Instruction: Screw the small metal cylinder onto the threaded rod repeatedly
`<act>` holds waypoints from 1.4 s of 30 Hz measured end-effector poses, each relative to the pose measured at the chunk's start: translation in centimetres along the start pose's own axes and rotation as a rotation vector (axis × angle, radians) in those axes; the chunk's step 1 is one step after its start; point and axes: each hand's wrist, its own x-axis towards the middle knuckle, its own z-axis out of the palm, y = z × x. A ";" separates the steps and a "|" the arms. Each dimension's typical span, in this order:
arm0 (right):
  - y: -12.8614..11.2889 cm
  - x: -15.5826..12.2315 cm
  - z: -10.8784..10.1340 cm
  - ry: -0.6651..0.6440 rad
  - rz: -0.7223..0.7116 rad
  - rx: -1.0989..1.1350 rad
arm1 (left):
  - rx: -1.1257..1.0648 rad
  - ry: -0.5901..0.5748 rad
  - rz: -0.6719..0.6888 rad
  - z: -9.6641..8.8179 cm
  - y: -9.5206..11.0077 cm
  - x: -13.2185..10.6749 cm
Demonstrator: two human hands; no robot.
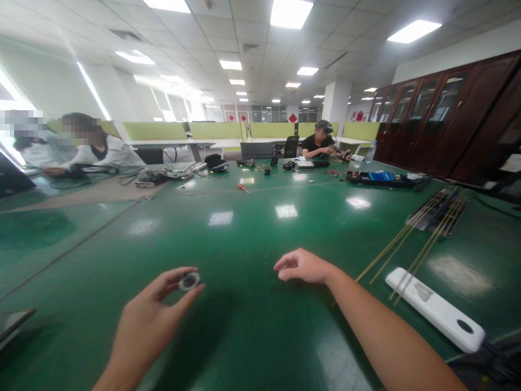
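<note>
Left hand [151, 308], close to the viewer, pinches a small round part [189, 281] (pale rim, dark centre) between thumb and fingers above a glossy green table [244, 233]; the right hand [306, 266] hovers opposite, loosely open, fingers curved.

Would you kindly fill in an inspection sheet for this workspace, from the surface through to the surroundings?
Surface: glossy green tabletop, reflecting the ceiling lights.
Job's things: small round part, pale rim, dark centre; finer detail too blurred to tell.
Clutter: red screwdriver farther off; thin sticks and a white bar-shaped device on the right; dark tray with blue pieces beyond.
Hands: left hand pinches the round part; right hand loosely curled, nothing seen in it.
Cables: dark cable by the device's near end; whether joined, unclear.
Surroundings: person across the table, people at left, brown cabinets, yellow-green partitions.
</note>
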 end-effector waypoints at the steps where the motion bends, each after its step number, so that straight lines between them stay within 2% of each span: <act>1: 0.1 0.1 0.0 0.016 -0.005 -0.003 | -0.064 -0.066 0.030 1.6 1.1 0.7; 4: 0.4 0.4 0.1 0.110 -0.042 -0.028 | -0.153 -0.179 0.204 5.9 3.9 2.4; 6: 0.4 0.5 0.4 0.199 -0.093 -0.099 | -0.150 -0.223 0.310 8.1 4.7 2.9; 9: 0.0 0.5 1.2 0.303 -0.195 -0.298 | -0.178 -0.295 0.384 10.2 4.2 2.8; 11: -0.4 0.3 1.6 0.311 -0.263 -0.391 | -0.204 -0.309 0.392 11.0 3.4 2.4; 15: -1.0 0.1 2.2 0.300 -0.310 -0.481 | -0.236 -0.272 0.347 11.5 2.3 2.0; 24: -0.9 0.2 2.2 0.279 -0.285 -0.534 | -0.329 -0.291 0.304 11.8 2.8 2.1; 33: -1.2 0.2 2.7 0.274 -0.343 -0.624 | -0.331 -0.293 0.272 11.8 2.7 2.1; 42: -0.8 0.8 3.0 0.332 -0.308 -0.676 | -0.329 -0.319 0.268 11.7 2.4 2.2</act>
